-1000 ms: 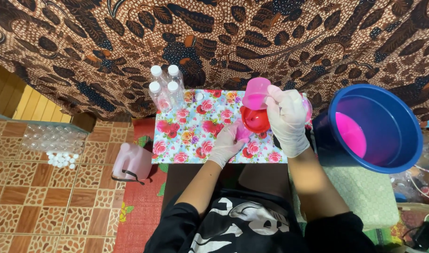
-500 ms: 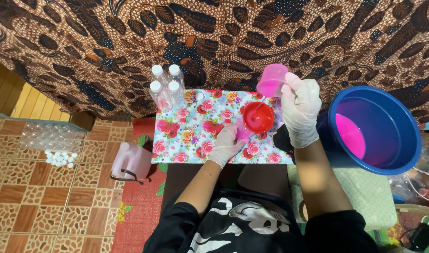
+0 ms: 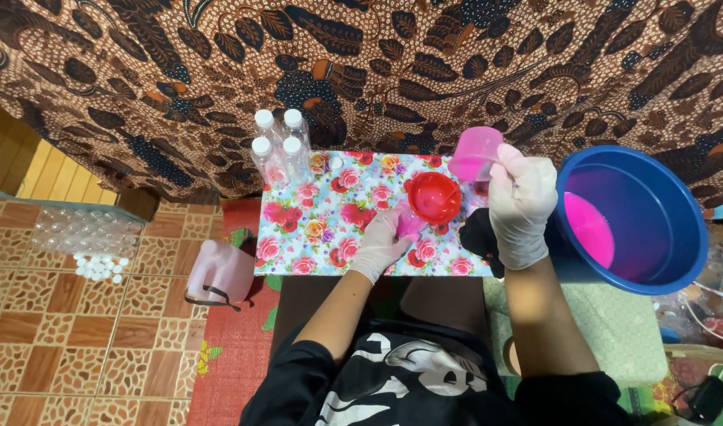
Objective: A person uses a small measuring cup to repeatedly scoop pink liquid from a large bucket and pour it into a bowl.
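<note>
My right hand [image 3: 522, 203], in a white glove, holds a pink plastic cup [image 3: 475, 154] tilted above the right end of a small table with a flowered cloth [image 3: 330, 229]. My gloved left hand [image 3: 387, 239] grips a small bottle with pink liquid, mostly hidden in the fingers, under a red funnel [image 3: 433, 196] that sits on top of it. A blue bucket [image 3: 652, 237] with pink liquid [image 3: 589, 229] stands just right of my right hand.
Several clear capped bottles [image 3: 279, 150] stand at the table's far left corner. A pale pink jug [image 3: 219, 272] sits on the floor to the left. Empty clear bottles [image 3: 85, 230] and white caps [image 3: 99, 267] lie on the tiled floor. Patterned brown cloth [image 3: 361, 63] hangs behind.
My right hand has lifted the pink cup off the red funnel and carried it to the right, toward the blue bucket. My left hand has stayed on the bottle.
</note>
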